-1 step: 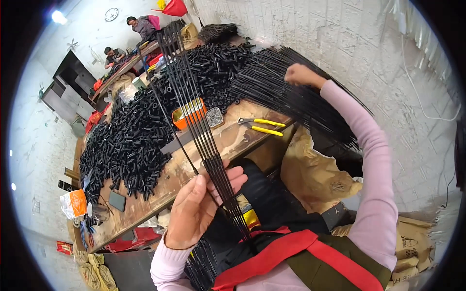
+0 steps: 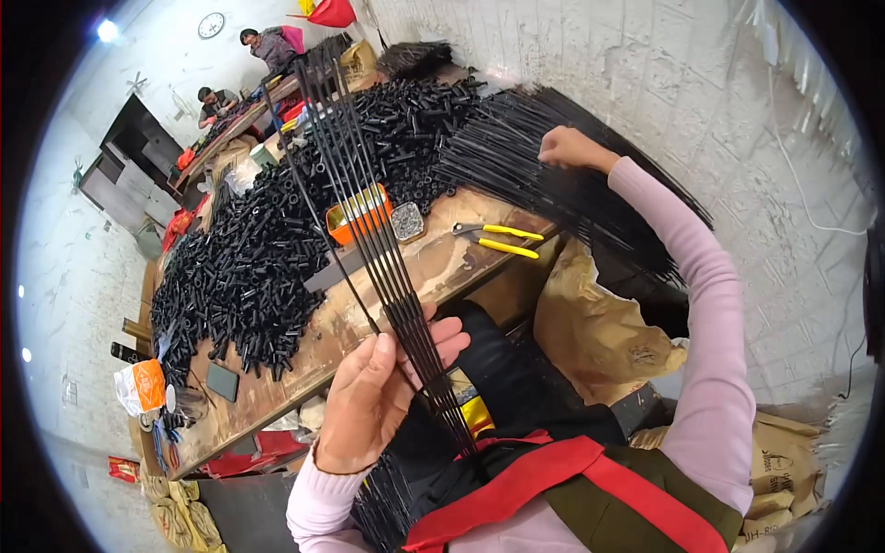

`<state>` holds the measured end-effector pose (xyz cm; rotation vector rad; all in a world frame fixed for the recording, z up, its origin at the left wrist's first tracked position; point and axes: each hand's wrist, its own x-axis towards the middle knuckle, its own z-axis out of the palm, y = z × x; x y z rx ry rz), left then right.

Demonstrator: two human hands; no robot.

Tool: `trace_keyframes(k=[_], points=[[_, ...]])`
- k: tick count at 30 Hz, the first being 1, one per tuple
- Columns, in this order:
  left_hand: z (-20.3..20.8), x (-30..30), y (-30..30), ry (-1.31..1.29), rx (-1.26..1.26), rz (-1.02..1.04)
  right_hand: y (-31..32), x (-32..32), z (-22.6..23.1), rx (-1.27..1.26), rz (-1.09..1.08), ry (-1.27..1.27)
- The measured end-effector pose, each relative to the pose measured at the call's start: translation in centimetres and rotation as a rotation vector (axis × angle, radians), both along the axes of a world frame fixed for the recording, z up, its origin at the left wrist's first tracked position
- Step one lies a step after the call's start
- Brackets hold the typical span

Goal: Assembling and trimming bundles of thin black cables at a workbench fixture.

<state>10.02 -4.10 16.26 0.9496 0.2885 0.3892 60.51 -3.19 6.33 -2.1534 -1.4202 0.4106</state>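
Head view, and from your left it begins with a great heap of short black tubes, spilled loose across the wooden tabletop, probably so any piece sits within reach. Next along, your left hand has a fan of thin black rods: thumb in front, fingers behind and half unfurled, a loose cradle rather than a fist. 1 rod splays off to the left beside your thumb tip, perhaps kept apart on purpose. The rods lean up over the table, lower ends running down towards your lap, which likely helps steady them. Beyond them sit an orange box and a clear tub of small shiny pieces, then yellow-handled pliers, jaws apart, near the table edge. Over on the right, your right hand is up at the broad rod heap, fingers curled in; whether they have hold of a rod, or even touch the heap, you can't tell from here. Below, a brown paper sack gapes beside the table. Against the earlier frame? Barely a flicker: your right hand sits a touch lower, your left matches.
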Motion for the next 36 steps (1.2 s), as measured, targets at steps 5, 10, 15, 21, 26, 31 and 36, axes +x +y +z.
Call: trace_keyframes(k=[5,10,15,21,26,31,36], points=[[-1.8,0.9,1.4,0.139,0.054,0.062,0.0,-5.9,-1.5,0.0,0.079,-0.417],[-1.8,1.4,1.7,0.139,0.063,0.079,0.2,-5.2,-2.0,-0.014,0.0,-0.545],[-2.1,-0.4,1.9,0.102,0.05,0.131,1.3,-5.5,7.0,0.261,0.101,-0.361],[-3.1,-2.3,3.0,0.014,-0.006,0.197,0.8,-21.4,15.0,0.353,0.412,0.479],[-4.0,-4.4,3.0,-0.019,-0.01,0.307,-1.1,-34.5,12.1,0.171,0.573,0.558],[-4.2,-7.8,2.6,-0.02,-0.017,0.336,-0.6,-38.0,10.3,0.187,0.702,0.243],[-4.0,-8.7,2.7,0.007,0.001,0.329,5.5,-37.9,11.4,0.072,0.755,1.37]])
